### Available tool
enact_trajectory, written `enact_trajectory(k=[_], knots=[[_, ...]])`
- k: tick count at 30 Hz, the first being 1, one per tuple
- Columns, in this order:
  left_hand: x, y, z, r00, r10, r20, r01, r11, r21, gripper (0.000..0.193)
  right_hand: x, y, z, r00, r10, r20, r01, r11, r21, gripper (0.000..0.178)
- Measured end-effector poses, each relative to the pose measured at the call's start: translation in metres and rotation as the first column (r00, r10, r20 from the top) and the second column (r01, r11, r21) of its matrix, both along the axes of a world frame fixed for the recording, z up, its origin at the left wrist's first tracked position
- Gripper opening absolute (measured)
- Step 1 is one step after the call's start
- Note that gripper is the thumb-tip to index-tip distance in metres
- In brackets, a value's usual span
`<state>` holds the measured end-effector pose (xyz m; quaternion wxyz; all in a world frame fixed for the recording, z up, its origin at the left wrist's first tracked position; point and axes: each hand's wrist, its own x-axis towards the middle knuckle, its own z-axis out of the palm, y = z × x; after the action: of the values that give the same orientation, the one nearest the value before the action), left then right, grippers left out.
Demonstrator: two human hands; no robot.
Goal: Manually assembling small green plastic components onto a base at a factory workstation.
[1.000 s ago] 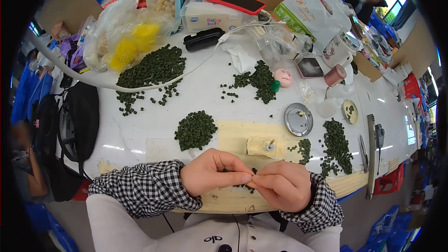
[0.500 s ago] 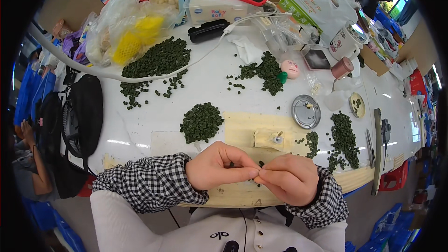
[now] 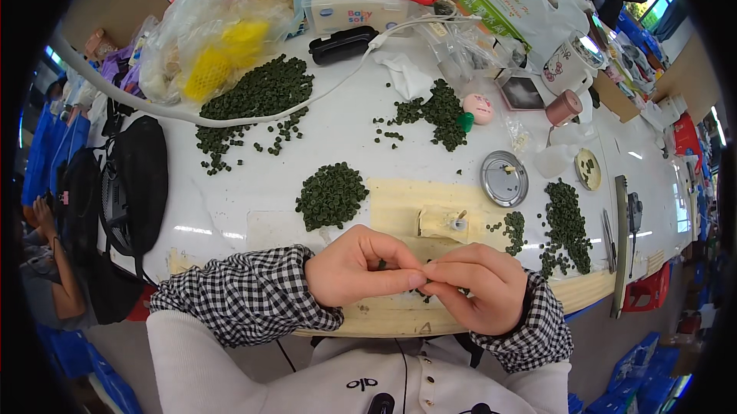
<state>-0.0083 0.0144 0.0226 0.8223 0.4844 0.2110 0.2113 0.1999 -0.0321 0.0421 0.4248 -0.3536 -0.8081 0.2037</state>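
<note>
Head view, looking down on a white table (image 3: 253,184) crowded with small dark green pellets.

The person's two hands meet at the near edge of the table, just below a pale wooden board (image 3: 414,207) taped to its surface. The left hand (image 3: 357,268) is curled nearly closed, thumb and forefinger pinched around one small green pellet (image 3: 381,264) — it shows as a dark dot between the fingertips. The right hand (image 3: 472,287) is also curled, its fingertips pressed against the left's; whether it grips anything of its own cannot be told. Both wrists wear black-and-white checked cuffs.

The step in hand looks like fine fingertip work on a single pellet, perhaps fitting or sorting it. The next move would likely call for a steady pinch and a short reach to the board, where a small cream block with a metal pin (image 3: 449,222) sits.

Relative to the board: a rounded heap of pellets (image 3: 332,195) lies just to its left, matte and bumpy; a shiny round metal lid (image 3: 504,178) sits at its right edge; a looser pile (image 3: 566,222) lies further right. Well beyond the board, a broad scatter (image 3: 257,99) rests under a white cable (image 3: 230,118) — and crinkled clear plastic bags (image 3: 207,38) stand behind it.
</note>
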Motion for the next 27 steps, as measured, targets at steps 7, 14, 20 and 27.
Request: enact_trajectory(k=[7, 14, 20, 27], knots=[[0.0019, 0.0005, -0.0055, 1.0, -0.021, -0.016, 0.021, 1.0, -0.003, 0.011, 0.0046, 0.0007, 0.0012, 0.997, 0.069, 0.018, -0.07, 0.996, 0.053, 0.021], [0.0001, 0.001, -0.0041, 0.995, 0.025, -0.1, -0.024, 1.0, 0.012, 0.011, 0.004, 0.0006, 0.0014, 0.999, 0.033, 0.033, -0.033, 0.999, 0.008, 0.021], [0.0017, -0.0013, 0.0009, 0.984, 0.125, -0.124, -0.117, 0.991, 0.066, 0.011, 0.0022, -0.0011, 0.0016, 0.991, -0.037, -0.125, -0.008, 0.939, -0.345, 0.015], [0.003, -0.0051, -0.0055, 0.97, 0.214, -0.117, -0.2, 0.972, 0.124, 0.011, 0.0019, -0.0049, -0.0022, 0.954, -0.155, -0.258, -0.052, 0.76, -0.648, 0.009]])
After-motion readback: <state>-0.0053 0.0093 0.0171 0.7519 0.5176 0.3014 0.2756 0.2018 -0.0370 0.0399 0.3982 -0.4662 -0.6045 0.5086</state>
